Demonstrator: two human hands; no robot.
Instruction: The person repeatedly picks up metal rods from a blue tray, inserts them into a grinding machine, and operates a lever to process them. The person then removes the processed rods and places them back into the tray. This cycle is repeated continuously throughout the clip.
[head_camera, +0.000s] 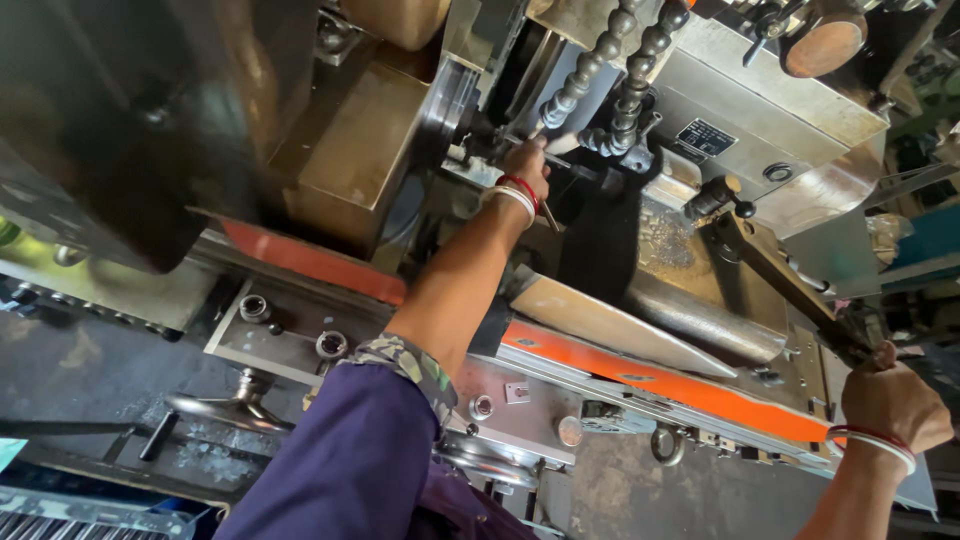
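My left hand (525, 165) reaches deep into a large metal-working machine, next to its round steel chuck (452, 100). Its fingers are closed around a thin metal tool (548, 213) whose end sticks out below the wrist. Red and white bangles sit on that wrist, and a purple sleeve covers the upper arm. My right hand (893, 402), at the lower right, grips the end of a long brown lever (775, 268) that slants up to a black-knobbed pivot (722, 195).
Two segmented coolant hoses (612, 62) hang just above my left hand. Metal chips (665, 235) lie in the tray behind. An orange strip (660, 382) runs along the machine's front. A steel handwheel (228, 408) sits at the lower left, above a dark floor.
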